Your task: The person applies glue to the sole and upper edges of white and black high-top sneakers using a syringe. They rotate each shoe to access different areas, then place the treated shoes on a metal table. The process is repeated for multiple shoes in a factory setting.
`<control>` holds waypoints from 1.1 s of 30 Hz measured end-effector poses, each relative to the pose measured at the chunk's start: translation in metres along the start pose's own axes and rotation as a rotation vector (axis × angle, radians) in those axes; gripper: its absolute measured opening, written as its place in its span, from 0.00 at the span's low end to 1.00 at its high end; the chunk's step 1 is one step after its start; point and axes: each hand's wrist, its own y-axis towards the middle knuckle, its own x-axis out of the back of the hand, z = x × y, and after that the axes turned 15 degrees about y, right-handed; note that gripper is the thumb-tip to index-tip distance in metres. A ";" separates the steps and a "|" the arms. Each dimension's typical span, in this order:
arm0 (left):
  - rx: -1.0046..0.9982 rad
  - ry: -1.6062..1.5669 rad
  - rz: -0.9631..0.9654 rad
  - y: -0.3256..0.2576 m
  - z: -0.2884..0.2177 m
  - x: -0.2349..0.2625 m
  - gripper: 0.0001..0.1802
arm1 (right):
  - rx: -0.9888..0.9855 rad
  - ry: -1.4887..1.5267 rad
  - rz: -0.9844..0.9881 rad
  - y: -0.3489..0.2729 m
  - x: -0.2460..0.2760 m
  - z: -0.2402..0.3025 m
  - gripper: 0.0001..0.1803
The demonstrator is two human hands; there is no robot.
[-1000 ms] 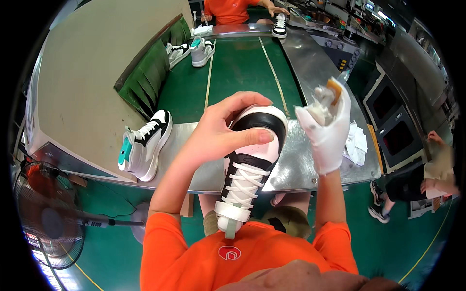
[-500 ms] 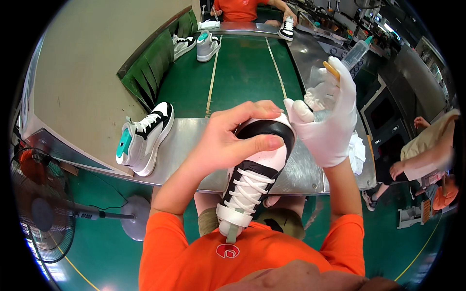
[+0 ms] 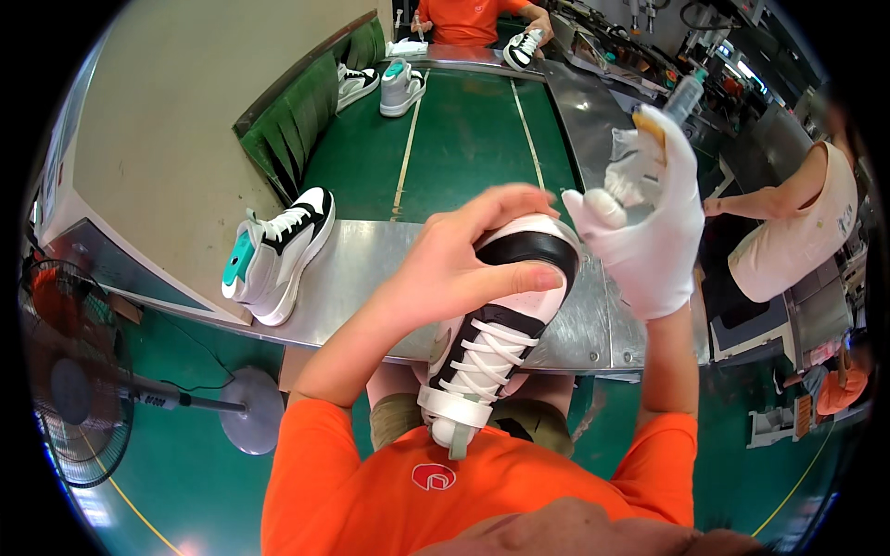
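Observation:
My bare left hand (image 3: 464,255) grips the toe of a black-and-white high-top sneaker (image 3: 496,347), fingers along the far side and thumb on the near side. The shoe is tilted, laces up, its collar near my orange shirt. Just right of the toe is my right hand (image 3: 649,218), in a white glove, with fingers curled and raised. Against its fingers show a yellow-orange piece (image 3: 649,125), some clear plastic (image 3: 626,144) and a crumpled white bit; I cannot make out what these form. Beyond the fingertips is a clear bottle (image 3: 684,97) with a teal end; whether the hand touches it is unclear.
Another sneaker (image 3: 281,255) with a teal insert stands left on the metal bench (image 3: 366,269). More shoes (image 3: 402,88) sit along the green surface (image 3: 473,139). A co-worker (image 3: 464,23) holds a shoe opposite. A fan (image 3: 79,389) stands left; another person (image 3: 797,218) is at right.
My gloved right hand has moved slightly right. The held sneaker and my left hand have shifted a little right. The co-worker's shoe has moved left, and the person at right has come further into view.

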 end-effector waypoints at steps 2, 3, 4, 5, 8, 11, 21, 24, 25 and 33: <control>0.069 -0.048 -0.001 -0.002 0.000 -0.002 0.44 | -0.068 0.028 0.143 0.016 0.000 0.014 0.44; 0.097 -0.056 0.019 -0.001 -0.004 0.001 0.48 | -0.098 0.042 0.211 0.023 -0.002 0.018 0.44; 0.124 -0.064 0.040 0.000 -0.005 0.002 0.51 | -0.140 0.040 0.273 0.027 -0.005 0.017 0.43; 0.108 -0.045 0.028 -0.001 -0.004 0.001 0.52 | -0.118 -0.005 0.337 0.029 -0.009 0.017 0.43; 0.062 0.047 -0.002 -0.003 0.000 -0.002 0.53 | -0.123 -0.125 0.515 0.032 -0.023 0.019 0.45; 0.110 -0.120 0.005 -0.005 -0.007 -0.004 0.51 | -0.188 -0.166 0.636 0.041 -0.019 0.020 0.45; -0.107 0.249 0.049 -0.005 0.008 0.046 0.24 | -0.482 0.490 0.186 0.022 0.028 0.011 0.45; -0.228 0.381 0.076 -0.005 0.006 0.055 0.19 | -0.460 0.426 0.188 0.007 0.029 -0.004 0.44; -0.251 0.418 0.048 -0.005 0.005 0.055 0.17 | -0.474 0.389 0.207 0.003 0.029 -0.004 0.44; -0.180 0.524 -0.046 -0.015 0.008 0.066 0.17 | -0.546 0.349 0.180 -0.024 0.031 -0.014 0.45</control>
